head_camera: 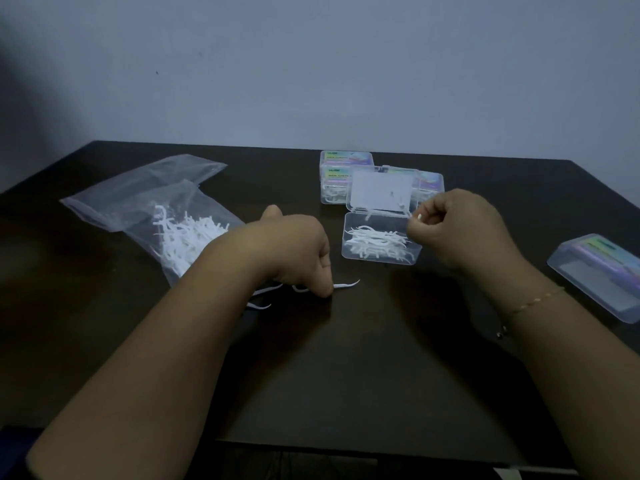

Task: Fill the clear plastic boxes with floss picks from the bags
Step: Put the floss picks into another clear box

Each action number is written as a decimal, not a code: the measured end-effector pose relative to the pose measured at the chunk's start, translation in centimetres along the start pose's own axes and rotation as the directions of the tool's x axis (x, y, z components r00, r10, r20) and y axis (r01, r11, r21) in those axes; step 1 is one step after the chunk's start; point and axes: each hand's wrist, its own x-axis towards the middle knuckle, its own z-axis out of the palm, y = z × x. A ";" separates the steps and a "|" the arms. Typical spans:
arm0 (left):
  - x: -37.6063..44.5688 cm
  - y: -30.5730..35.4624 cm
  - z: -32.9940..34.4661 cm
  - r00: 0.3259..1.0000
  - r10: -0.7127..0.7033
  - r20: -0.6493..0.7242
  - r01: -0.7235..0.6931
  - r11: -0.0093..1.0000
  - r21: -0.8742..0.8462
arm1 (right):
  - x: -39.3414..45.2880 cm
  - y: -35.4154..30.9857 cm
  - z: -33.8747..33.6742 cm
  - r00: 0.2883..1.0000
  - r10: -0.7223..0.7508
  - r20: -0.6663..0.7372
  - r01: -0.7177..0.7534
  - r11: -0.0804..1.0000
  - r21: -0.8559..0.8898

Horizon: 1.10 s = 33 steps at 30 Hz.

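An open clear plastic box (381,252) stands mid-table with its lid (381,190) raised and a layer of white floss picks (372,241) inside. My right hand (460,228) hovers over the box's right rim, fingers curled, pinching something small and white. My left hand (298,251) is down on the table, fingers curled around loose floss picks (346,285) that stick out to the right and left. A clear plastic bag (166,209) with many white picks lies at the left, its mouth hidden under my left forearm.
Stacked closed boxes (344,171) with colourful labels stand behind the open box. Another closed box (602,277) lies at the right table edge. The dark table (346,375) meets a plain wall at the back.
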 end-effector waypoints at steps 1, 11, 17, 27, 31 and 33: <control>-0.1 0.1 -0.2 1.000 0.008 -0.002 -0.008 1.000 -0.001 | 0.0 -0.1 -0.1 1.000 0.008 0.024 -0.007 1.000 -0.018; -0.6 1.4 -1.0 0.885 0.108 -0.453 -0.199 0.967 -0.160 | -0.2 -0.2 -0.4 0.924 -0.116 -0.363 0.210 0.949 0.233; 0.3 1.6 -0.3 0.818 0.100 -0.566 -0.224 0.962 -0.155 | -0.1 -0.1 1.0 0.969 -0.230 -0.095 0.240 0.965 0.108; 2.4 2.9 1.6 0.837 0.227 -0.497 -0.213 0.973 0.086 | 0.7 1.1 -0.1 0.999 -0.002 0.044 -0.001 0.998 0.068; 2.4 2.4 1.5 0.859 0.256 -0.443 -0.243 0.966 0.087 | 1.0 1.4 -0.2 0.988 0.062 0.138 -0.061 0.998 -0.014; 2.3 2.2 1.4 0.878 0.270 -0.394 -0.243 0.963 0.118 | 1.1 1.4 -0.2 0.988 0.071 0.137 -0.069 0.997 -0.021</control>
